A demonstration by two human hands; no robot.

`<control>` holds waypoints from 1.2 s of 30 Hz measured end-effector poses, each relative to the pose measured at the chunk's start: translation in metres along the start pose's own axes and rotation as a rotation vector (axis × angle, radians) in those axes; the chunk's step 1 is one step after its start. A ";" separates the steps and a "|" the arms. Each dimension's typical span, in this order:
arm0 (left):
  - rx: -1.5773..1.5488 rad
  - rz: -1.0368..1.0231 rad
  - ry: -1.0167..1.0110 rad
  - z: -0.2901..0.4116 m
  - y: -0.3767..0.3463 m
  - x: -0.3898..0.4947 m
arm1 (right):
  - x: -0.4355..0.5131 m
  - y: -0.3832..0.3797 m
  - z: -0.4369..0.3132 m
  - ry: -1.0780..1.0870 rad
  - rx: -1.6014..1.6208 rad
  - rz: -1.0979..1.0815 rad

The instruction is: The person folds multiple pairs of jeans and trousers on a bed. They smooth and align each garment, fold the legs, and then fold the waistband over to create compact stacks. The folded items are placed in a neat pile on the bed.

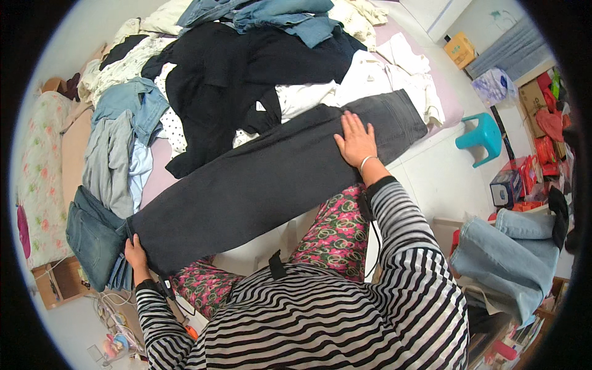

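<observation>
Dark grey trousers (249, 185) lie lengthwise, folded along the legs, across the bed's edge and over my lap. My left hand (135, 253) grips their end at the lower left, beside folded blue jeans (95, 238). Flat on the upper right part of the trousers rests my right hand (357, 142), fingers a little spread, with a bangle at the wrist. Beyond the trousers, a large black garment (222, 69) is spread over white clothes (370, 76) on the bed.
A grey garment (108, 162) and a light denim piece (125, 99) lie at the left of the bed. More jeans (277, 14) are heaped at the far side. On the floor at the right stands a teal stool (481, 134); light blue jeans (508, 259) hang nearer to me.
</observation>
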State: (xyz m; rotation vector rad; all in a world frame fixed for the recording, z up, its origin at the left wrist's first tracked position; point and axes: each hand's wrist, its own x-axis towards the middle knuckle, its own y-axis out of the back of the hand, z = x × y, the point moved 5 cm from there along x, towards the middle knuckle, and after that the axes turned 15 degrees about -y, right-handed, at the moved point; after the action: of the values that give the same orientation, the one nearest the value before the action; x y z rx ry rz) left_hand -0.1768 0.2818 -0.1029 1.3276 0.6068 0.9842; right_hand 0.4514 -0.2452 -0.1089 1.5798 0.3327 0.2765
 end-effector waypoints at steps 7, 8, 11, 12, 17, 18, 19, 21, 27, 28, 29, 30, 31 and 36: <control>-0.047 0.012 -0.026 0.009 -0.020 0.011 | 0.014 0.016 0.039 -0.330 0.056 0.196; -0.058 0.019 -0.035 0.012 -0.023 0.009 | 0.012 0.026 0.027 -0.157 0.122 0.292; -0.075 0.017 -0.039 0.017 -0.026 0.004 | -0.001 0.042 -0.015 0.254 0.364 0.447; -0.061 0.021 -0.030 0.017 -0.024 0.001 | 0.006 0.040 -0.024 0.188 0.432 0.423; -0.126 0.069 -0.055 0.020 -0.014 -0.003 | 0.062 0.037 -0.048 0.114 0.603 0.364; -0.134 0.082 -0.052 0.020 -0.014 -0.004 | 0.071 0.033 -0.052 0.117 0.558 0.246; -0.142 0.094 -0.050 0.019 -0.014 -0.004 | 0.078 0.029 -0.054 0.107 0.506 0.119; -0.115 0.155 -0.050 0.018 -0.016 -0.008 | 0.079 0.032 -0.055 0.126 0.482 0.111; 0.009 0.190 -0.008 0.018 -0.017 -0.019 | 0.086 0.060 -0.054 0.130 0.358 0.351; 0.000 0.161 -0.009 0.019 -0.019 -0.019 | 0.091 0.059 -0.057 0.120 0.339 0.377; 0.002 0.167 -0.018 0.021 -0.020 -0.017 | 0.096 0.053 -0.060 0.093 0.310 0.356; 0.007 0.191 -0.046 0.025 -0.022 -0.016 | 0.100 0.046 -0.064 0.082 0.285 0.350; 0.038 0.141 -0.010 0.026 -0.028 -0.015 | 0.104 0.037 -0.068 0.066 0.255 0.335; 0.180 0.041 0.001 0.033 -0.067 -0.004 | 0.117 -0.009 -0.064 -0.063 0.193 0.298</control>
State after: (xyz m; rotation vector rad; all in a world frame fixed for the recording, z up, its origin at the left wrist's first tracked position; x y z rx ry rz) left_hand -0.1346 0.2643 -0.1627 1.5031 0.6839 0.9812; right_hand 0.5348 -0.1412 -0.1190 1.8252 0.0742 0.4332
